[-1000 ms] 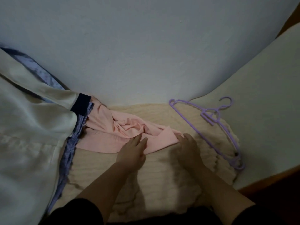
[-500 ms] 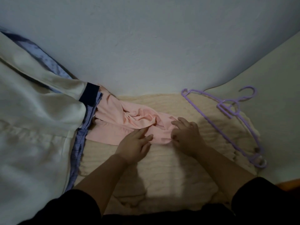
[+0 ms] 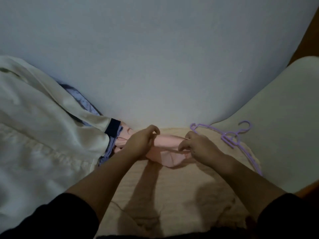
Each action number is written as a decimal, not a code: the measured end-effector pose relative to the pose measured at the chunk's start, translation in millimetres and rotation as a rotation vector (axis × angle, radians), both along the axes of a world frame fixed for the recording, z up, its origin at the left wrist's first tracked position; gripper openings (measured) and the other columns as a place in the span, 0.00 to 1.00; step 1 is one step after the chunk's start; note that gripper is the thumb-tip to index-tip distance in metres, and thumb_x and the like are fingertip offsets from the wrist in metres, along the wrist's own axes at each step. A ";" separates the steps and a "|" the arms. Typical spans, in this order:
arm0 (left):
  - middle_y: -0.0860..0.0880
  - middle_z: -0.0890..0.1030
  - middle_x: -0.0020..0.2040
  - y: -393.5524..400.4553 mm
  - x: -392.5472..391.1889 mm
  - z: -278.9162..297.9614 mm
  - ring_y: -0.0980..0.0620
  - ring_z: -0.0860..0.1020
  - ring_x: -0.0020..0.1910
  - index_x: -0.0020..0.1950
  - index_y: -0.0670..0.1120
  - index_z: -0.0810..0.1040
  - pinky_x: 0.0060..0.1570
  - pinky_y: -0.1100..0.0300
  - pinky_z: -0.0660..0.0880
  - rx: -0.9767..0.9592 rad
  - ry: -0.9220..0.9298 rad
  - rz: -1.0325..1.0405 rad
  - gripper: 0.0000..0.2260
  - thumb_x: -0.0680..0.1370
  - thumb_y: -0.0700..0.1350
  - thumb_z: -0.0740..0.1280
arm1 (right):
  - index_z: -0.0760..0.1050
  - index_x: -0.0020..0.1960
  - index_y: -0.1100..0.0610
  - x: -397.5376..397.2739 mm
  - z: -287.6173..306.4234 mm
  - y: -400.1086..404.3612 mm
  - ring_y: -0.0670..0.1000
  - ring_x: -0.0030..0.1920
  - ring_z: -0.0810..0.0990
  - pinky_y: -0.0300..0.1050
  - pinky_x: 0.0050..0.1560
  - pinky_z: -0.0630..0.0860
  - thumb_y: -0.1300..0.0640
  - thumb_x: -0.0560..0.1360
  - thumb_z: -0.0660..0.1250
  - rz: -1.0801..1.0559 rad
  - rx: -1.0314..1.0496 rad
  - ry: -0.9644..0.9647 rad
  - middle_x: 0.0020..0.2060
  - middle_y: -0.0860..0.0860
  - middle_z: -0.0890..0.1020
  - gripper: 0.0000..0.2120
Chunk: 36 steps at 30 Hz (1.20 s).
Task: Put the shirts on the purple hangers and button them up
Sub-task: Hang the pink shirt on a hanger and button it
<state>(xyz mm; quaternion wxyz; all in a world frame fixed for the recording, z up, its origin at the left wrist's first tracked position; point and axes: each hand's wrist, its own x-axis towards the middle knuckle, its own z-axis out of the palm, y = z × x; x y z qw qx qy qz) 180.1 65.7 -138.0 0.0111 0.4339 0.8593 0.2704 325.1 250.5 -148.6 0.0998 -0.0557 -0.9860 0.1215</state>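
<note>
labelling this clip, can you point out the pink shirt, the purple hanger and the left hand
pink shirt (image 3: 170,157): head view, lower fold.
purple hanger (image 3: 230,138): head view, neck below the hook.
left hand (image 3: 140,142): head view, back of hand.

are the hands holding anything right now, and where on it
Both hands grip the crumpled pink fabric shirt: left hand at its left end, right hand pinching its right edge.

Pink shirt (image 3: 168,153) partly covered by both hands; each grip blurred, fingertips hidden in fabric. Purple hanger (image 3: 231,138) lower arm hidden behind right forearm. White garment (image 3: 43,135) cropped at left edge.
</note>
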 end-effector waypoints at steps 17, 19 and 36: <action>0.49 0.80 0.59 -58.6 11.4 232.7 0.46 0.78 0.56 0.61 0.62 0.79 0.58 0.56 0.73 -0.264 0.450 0.078 0.14 0.79 0.47 0.63 | 0.79 0.60 0.46 38.2 256.1 -23.8 0.55 0.53 0.76 0.42 0.50 0.70 0.70 0.71 0.62 -0.106 0.335 0.159 0.53 0.52 0.79 0.25; 0.47 0.80 0.60 -67.0 17.0 249.0 0.45 0.77 0.56 0.62 0.59 0.79 0.56 0.57 0.72 -0.246 0.467 0.124 0.12 0.80 0.50 0.63 | 0.79 0.60 0.47 53.5 277.6 -22.0 0.55 0.54 0.75 0.43 0.52 0.70 0.66 0.74 0.62 -0.159 0.350 0.239 0.53 0.52 0.78 0.21; 0.48 0.82 0.58 -127.3 119.5 378.8 0.54 0.78 0.53 0.58 0.44 0.82 0.49 0.68 0.67 0.315 0.407 0.090 0.12 0.76 0.39 0.67 | 0.78 0.62 0.51 170.2 383.1 -59.6 0.54 0.54 0.73 0.49 0.52 0.70 0.42 0.69 0.71 -0.335 0.235 0.511 0.47 0.51 0.79 0.24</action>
